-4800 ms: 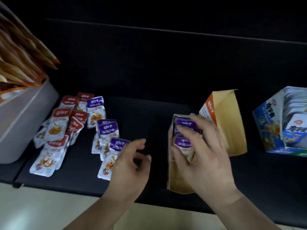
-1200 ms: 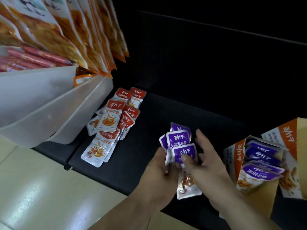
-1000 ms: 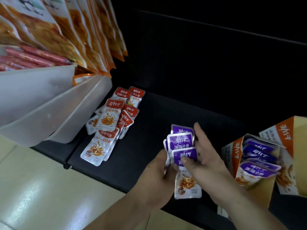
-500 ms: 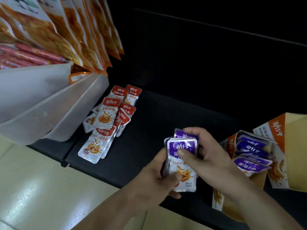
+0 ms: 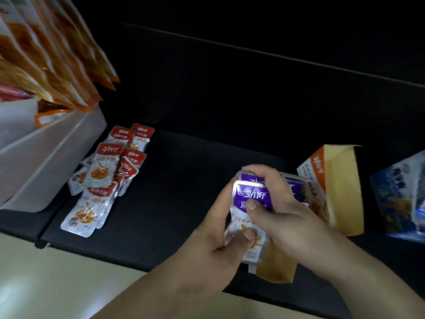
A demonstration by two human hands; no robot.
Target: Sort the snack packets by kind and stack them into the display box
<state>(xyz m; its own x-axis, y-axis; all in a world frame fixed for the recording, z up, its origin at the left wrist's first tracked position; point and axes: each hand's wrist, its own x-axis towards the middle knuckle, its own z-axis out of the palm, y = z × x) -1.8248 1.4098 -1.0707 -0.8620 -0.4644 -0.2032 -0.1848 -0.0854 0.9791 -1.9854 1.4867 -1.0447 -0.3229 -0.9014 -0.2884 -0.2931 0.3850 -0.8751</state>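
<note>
Both hands hold a small bundle of purple-topped snack packets [image 5: 250,199] upright over the black shelf. My left hand [image 5: 220,229] grips the bundle from the left, thumb across the lower part of the front packet. My right hand [image 5: 278,210] grips it from the right, thumb pressing the purple label and fingers curled over the top. Just right of the bundle stands the orange-and-tan display box [image 5: 338,187] with its lid flap raised; purple packets [image 5: 296,187] show inside it. A heap of red-topped packets [image 5: 103,178] lies at the left.
A white bin [image 5: 53,157] at the left holds large orange bags [image 5: 55,56] that lean over the shelf. A blue snack box [image 5: 400,196] stands at the far right. The black shelf's front edge [image 5: 128,259] runs along a pale floor.
Both hands have carried the gathered purple packets to the right, up against the display box. The view has swung right, so the blue box shows again.
</note>
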